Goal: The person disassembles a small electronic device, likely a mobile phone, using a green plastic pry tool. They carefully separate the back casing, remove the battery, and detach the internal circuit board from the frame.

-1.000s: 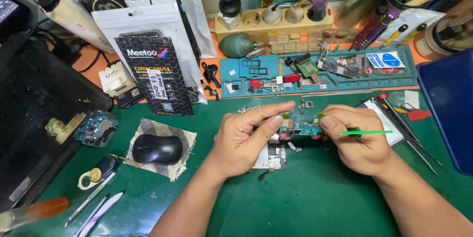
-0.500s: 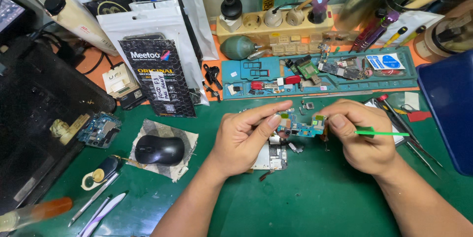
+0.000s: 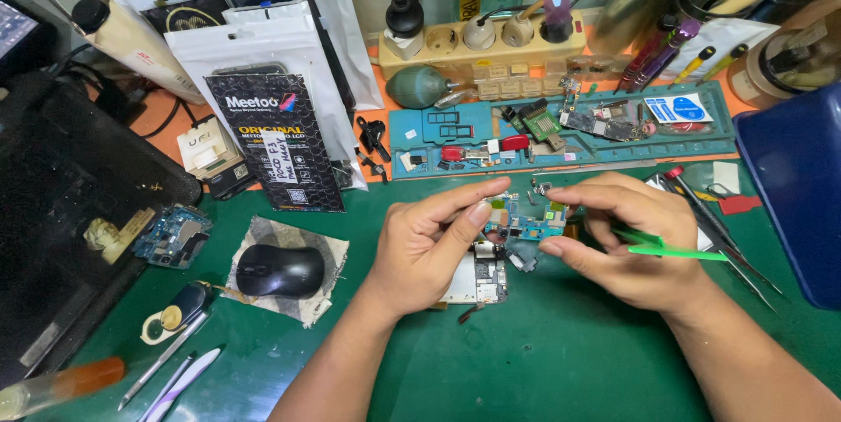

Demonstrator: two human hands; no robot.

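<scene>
Green cutting mat covers the bench, and both hands meet over its middle. The left hand pinches one end of a small blue-green circuit board between thumb and forefinger, fingers closed on its edge. The right hand grips the board's other end with thumb and fingertips, and a green plastic pry tool is tucked in the same hand, its tip pointing right. The board hangs just above the mat, held level between the two hands. Directly beneath it lies an opened phone body, partly hidden by the left hand.

A black computer mouse sits on a cloth pad to the left, well apart from the hands. Behind the hands runs a teal parts tray holding loose boards and small components. A beige power strip stands further back. Tweezers lie on the mat just right of the right hand.
</scene>
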